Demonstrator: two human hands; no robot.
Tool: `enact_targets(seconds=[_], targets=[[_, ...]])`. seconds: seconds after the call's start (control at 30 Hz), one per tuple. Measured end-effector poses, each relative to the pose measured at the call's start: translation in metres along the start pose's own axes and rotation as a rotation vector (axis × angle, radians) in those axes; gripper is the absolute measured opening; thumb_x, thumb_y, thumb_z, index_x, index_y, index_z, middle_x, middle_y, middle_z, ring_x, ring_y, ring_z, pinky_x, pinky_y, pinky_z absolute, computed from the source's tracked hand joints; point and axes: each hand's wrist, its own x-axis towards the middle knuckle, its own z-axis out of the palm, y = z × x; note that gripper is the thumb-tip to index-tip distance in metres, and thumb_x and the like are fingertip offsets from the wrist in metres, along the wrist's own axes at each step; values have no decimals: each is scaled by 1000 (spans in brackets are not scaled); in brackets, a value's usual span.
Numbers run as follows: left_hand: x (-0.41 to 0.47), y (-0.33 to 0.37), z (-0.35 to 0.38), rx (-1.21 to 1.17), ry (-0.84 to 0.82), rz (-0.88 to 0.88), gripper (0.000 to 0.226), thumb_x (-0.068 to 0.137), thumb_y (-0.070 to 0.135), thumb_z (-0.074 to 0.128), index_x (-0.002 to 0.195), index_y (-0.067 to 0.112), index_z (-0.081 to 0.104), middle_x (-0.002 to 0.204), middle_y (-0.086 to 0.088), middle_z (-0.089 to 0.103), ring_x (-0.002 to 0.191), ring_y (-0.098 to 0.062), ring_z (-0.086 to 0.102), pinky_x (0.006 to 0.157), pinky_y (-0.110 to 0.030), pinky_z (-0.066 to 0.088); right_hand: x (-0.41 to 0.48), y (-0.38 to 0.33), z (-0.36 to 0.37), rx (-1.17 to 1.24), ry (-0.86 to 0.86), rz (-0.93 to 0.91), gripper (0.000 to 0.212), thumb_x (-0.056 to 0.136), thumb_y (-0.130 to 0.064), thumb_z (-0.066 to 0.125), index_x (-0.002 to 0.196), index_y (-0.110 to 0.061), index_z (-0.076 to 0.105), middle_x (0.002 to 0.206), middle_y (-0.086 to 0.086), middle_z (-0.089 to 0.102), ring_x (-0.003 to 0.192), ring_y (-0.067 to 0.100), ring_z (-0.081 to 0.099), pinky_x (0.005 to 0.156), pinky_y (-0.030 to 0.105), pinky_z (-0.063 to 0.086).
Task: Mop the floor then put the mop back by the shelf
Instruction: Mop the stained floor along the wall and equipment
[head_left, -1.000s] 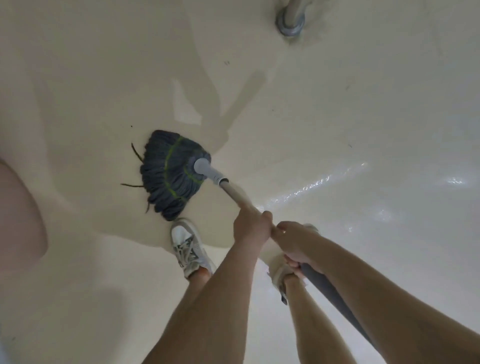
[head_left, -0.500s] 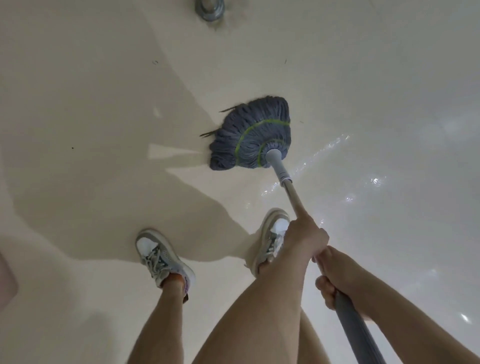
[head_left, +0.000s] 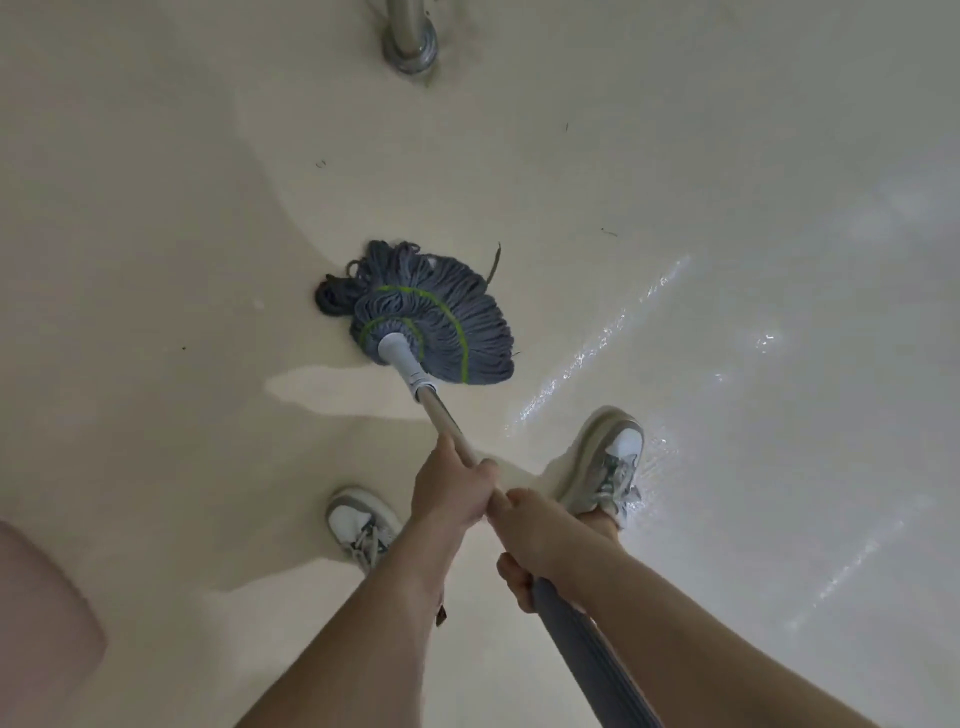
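Grey-blue yarn with two green bands, the mop head (head_left: 426, 322) lies flat on the floor (head_left: 727, 156) just above the middle of the frame, its strands fanned toward the right. Both my hands are wrapped tight round the mop handle (head_left: 441, 415): my left hand (head_left: 454, 491) is the forward one, below centre, and my right hand (head_left: 537, 540) grips just behind it, touching it, where the pale shaft turns to a grey sleeve running off the lower edge.

I judge this the mopping step itself, with the return to the shelf not yet due; no shelf is in sight. To do it well I'd keep the head pressed flat so the yarn spreads, and draw it in overlapping passes, working from the wet sheen into the dull part. I'd also step back as I go, since my right shoe (head_left: 605, 462) stands at the edge of the gloss.

The floor is smooth and cream-coloured. The right half of the frame glints with wet streaks; the left and upper left look matt and shadowed, likely undone. A few dark specks and a thin stray strand lie near the head. A metal post base (head_left: 410, 49) sits at top centre, which the head should go round. My left shoe (head_left: 358, 525) is lower centre, on the duller patch.
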Motion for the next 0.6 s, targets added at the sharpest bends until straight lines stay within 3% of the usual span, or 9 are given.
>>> enact_targets(seconds=[0.07,0.13,0.2,0.27,0.33,0.4,0.5,0.6], targets=[[11,14,-3,-19,15,17,39,86,29,58,116,5,54,108,-10,64,105,-33,61,80,-30,44,9,-12,-10,22,-11,-29,35,101,-39,36,93,-7,49,44,7,39,25,14,31,35,12,32],[20,30,-5,-104,-10,48,44,80,32,57,112,3,56,109,-16,67,102,-35,64,86,-39,54,18,-24,-26,29,-25,-75,40,100,-44,39,77,-11,42,40,6,37,26,14,30,36,14,32],[33,49,-5,-187,-25,56,43,78,29,56,109,-1,56,104,-19,66,92,-36,65,89,-50,56,24,-39,-45,-6,-25,-126,45,100,-50,38,74,-13,42,38,5,36,24,14,32,35,14,34],[44,71,-3,-230,-30,57,30,86,20,55,108,-2,54,96,-15,61,82,-31,60,91,-51,56,29,-53,-67,-3,-32,-168,44,101,-49,38,74,-13,43,35,4,36,22,14,32,34,14,34],[53,96,6,-234,1,59,24,90,17,52,108,1,52,99,-15,60,86,-29,58,93,-50,54,32,-67,-92,-30,-32,-205,39,101,-47,40,82,-14,49,33,3,36,22,15,32,35,14,34],[60,126,22,-215,23,54,30,90,16,49,114,-2,51,108,-22,63,92,-34,61,93,-48,54,35,-77,-122,-60,-4,-227,34,101,-45,41,102,-14,55,40,6,38,21,14,33,35,15,34],[70,181,51,-232,2,0,30,93,12,46,118,-5,49,113,-21,62,110,-35,62,98,-48,51,42,-90,-176,-63,95,-256,38,99,-42,43,130,-19,47,55,8,44,19,10,34,31,12,32],[80,234,72,-203,-37,-6,27,91,11,45,111,-6,53,110,-22,65,107,-36,63,98,-49,52,47,-105,-225,-24,173,-313,43,97,-43,47,137,-28,43,71,11,57,35,16,43,33,17,35]])
